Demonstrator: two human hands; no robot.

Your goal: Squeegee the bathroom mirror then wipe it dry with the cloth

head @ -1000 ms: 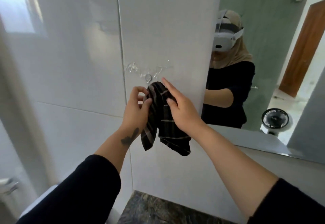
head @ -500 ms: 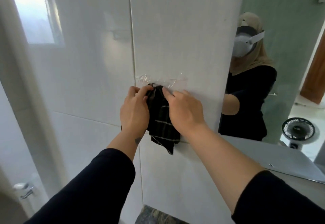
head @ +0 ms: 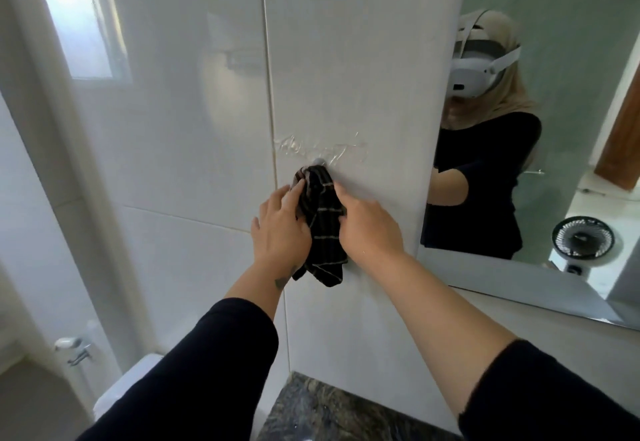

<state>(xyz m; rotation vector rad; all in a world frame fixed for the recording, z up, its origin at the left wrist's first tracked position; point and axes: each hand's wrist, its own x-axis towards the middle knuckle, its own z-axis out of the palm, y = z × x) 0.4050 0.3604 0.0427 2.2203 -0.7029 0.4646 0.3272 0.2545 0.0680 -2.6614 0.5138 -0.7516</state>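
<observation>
A dark cloth (head: 322,232) with thin pale stripes hangs down the white tiled wall, its top bunched just under a small round hook (head: 319,162). My left hand (head: 280,229) pinches the cloth's upper left edge. On the other side, my right hand (head: 370,229) grips its right edge at mid height. The bathroom mirror (head: 571,42) fills the right side and reflects a person in a headset. No squeegee is in view.
Clear glue streaks (head: 318,149) cross the tile above the hook. A dark stone counter (head: 332,413) lies below my arms. A white toilet tank (head: 138,375) stands at lower left, a window (head: 79,21) at upper left. The mirror reflects a small fan (head: 582,243).
Both hands raised the cloth's top up to the hook, then slid down its sides. The cloth now hangs longer and flatter against the wall.
</observation>
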